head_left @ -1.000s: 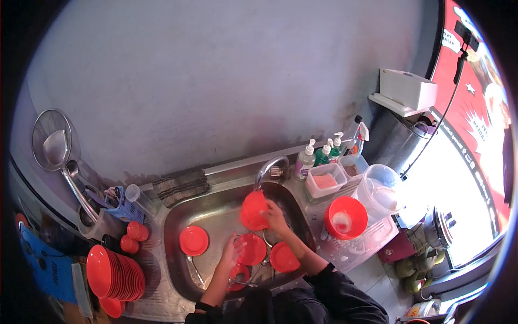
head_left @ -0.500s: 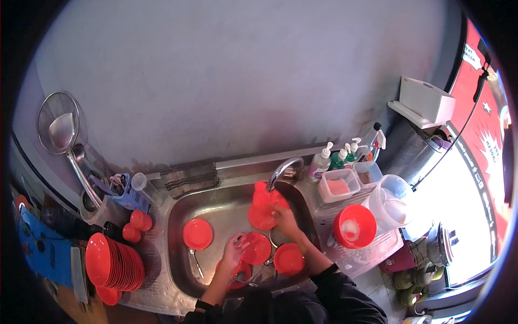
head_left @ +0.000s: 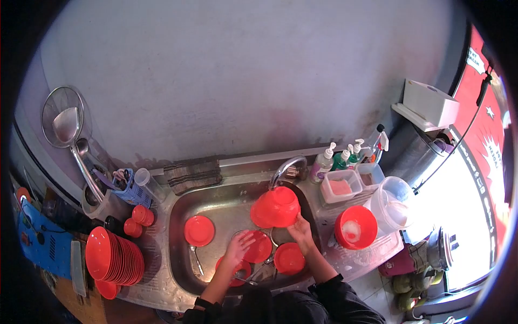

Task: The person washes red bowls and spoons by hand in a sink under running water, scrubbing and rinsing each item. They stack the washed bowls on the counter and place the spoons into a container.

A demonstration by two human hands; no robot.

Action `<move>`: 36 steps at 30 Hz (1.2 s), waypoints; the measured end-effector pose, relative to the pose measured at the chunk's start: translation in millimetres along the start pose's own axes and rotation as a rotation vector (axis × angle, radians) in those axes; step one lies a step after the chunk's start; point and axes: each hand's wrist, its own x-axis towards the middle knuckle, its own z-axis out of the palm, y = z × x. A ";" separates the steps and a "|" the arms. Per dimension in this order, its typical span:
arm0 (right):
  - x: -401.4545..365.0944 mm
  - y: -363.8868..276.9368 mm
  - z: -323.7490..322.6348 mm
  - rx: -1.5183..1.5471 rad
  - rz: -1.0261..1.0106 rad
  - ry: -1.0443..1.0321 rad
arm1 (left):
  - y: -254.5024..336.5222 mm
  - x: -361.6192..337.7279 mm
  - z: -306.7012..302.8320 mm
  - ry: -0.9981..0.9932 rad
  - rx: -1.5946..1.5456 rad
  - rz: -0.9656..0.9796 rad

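My right hand (head_left: 301, 231) grips a red bowl (head_left: 281, 207) by its rim, just below the tap (head_left: 286, 168); the bowl's base faces up. Partly behind it is another red dish (head_left: 261, 211). My left hand (head_left: 238, 247) has its fingers stretched out and hangs beside a red bowl (head_left: 259, 247), seemingly without gripping it. Lower in the sink (head_left: 179, 265) lie a red bowl (head_left: 290, 258) on the right and another red bowl (head_left: 240, 271) below my left wrist, with cutlery among them. A small red plate (head_left: 199, 231) and a spoon (head_left: 197, 261) rest at the left.
Stacked red bowls (head_left: 116, 256) and small red cups (head_left: 141, 216) stand left of the sink. To the right are a red bowl with suds (head_left: 355, 227), a clear tub (head_left: 390, 202), a sponge container (head_left: 341, 186) and pump bottles (head_left: 322, 164). A folded cloth (head_left: 192, 176) lies behind.
My right hand has moved down and to the right, turning the bowl so its base shows. My left hand stays nearly in place, with its fingers now more stretched out.
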 end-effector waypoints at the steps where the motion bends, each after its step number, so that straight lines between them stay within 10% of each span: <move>1: -3.0 0.1 1.6 0.036 -0.031 0.115 | 0.1 -0.6 2.3 -0.048 -0.009 -0.003; 5: 6.3 -4.0 -10.2 -0.068 -0.144 -0.054 | 2.2 -4.7 12.1 -0.068 0.008 -0.010; 7: 2.2 -7.7 0.0 0.038 0.007 0.167 | 4.3 -6.9 15.7 -0.050 0.021 -0.021; 18: -47.9 22.4 -4.8 -0.062 0.366 -0.073 | 13.9 -32.5 48.3 -0.183 0.006 0.227; 20: -52.3 18.8 -18.3 -0.377 0.350 -0.124 | 17.3 -36.2 45.1 -0.156 0.109 0.307; 24: -64.6 -20.8 -14.5 -2.101 -0.156 -0.023 | 44.1 -75.8 56.0 -0.007 1.379 0.609; 25: -81.9 -27.4 21.5 -2.188 -0.454 -0.040 | 50.4 -92.8 59.2 0.103 1.969 0.738; 28: -106.8 -68.1 46.9 -2.191 -0.915 -0.010 | 69.7 -131.7 45.3 0.339 1.828 0.845; 29: -122.2 -75.3 78.3 -2.281 -0.636 0.273 | 79.3 -146.7 41.3 0.426 1.758 0.759; 31: -125.7 -108.5 51.7 -2.360 -0.862 0.425 | 92.8 -174.7 25.4 0.549 1.750 0.903; 33: -137.8 -114.4 50.0 -2.605 -0.667 0.755 | 110.3 -211.5 20.9 0.779 1.826 1.083; 36: -137.1 -136.5 -1.4 -2.545 -0.434 0.616 | 125.6 -269.0 9.6 1.016 1.744 1.214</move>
